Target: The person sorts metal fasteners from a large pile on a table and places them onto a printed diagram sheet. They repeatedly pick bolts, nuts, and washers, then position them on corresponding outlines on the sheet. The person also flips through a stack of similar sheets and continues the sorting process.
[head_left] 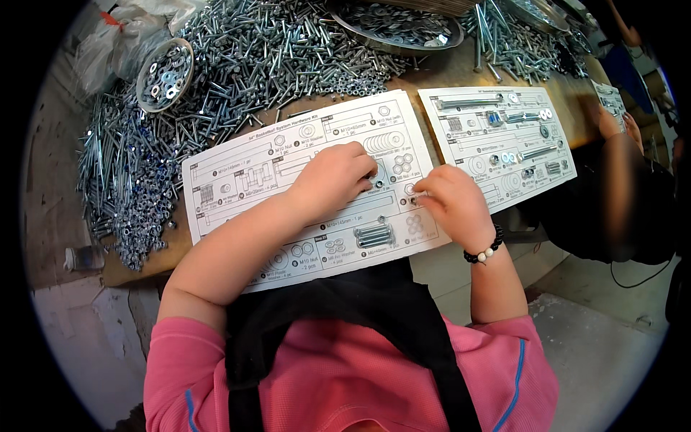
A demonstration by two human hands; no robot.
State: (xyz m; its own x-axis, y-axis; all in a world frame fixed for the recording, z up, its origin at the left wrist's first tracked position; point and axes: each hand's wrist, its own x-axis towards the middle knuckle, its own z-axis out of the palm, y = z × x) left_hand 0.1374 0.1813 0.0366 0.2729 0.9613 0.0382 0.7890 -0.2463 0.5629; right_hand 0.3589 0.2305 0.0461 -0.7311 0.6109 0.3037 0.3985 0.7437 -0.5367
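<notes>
Head view, and one brown table [428, 72] carries the scene, with a great mixed pile of bolts [266, 61] banked across its far side. Two cards lie whole up front: the near card [306, 243], flat at the table's edge under both hands, and the second card [497, 137] to its right; a third card [612, 101] shows partly, far right, beside a co-worker's hands [612, 124]. Both whole cards carry black print and outline drawings of hardware, labels alongside. Three dishes sit in the pile: a bowl [191, 68] of washers at left, a wide tray [425, 52] of washers in the middle, another tray [556, 29] at upper right. And the hands! Left hand [335, 176], fingers curled, covers part of the near card's print; whether it grips anything, I cannot tell. Right hand [455, 203], one bead bracelet [486, 252] on its wrist, has thumb and fingertips nearly together at a small metal piece [413, 201]; whether they hold it, I cannot tell. Just below, a bundle of short bolts [373, 235], too tight to count.
</notes>
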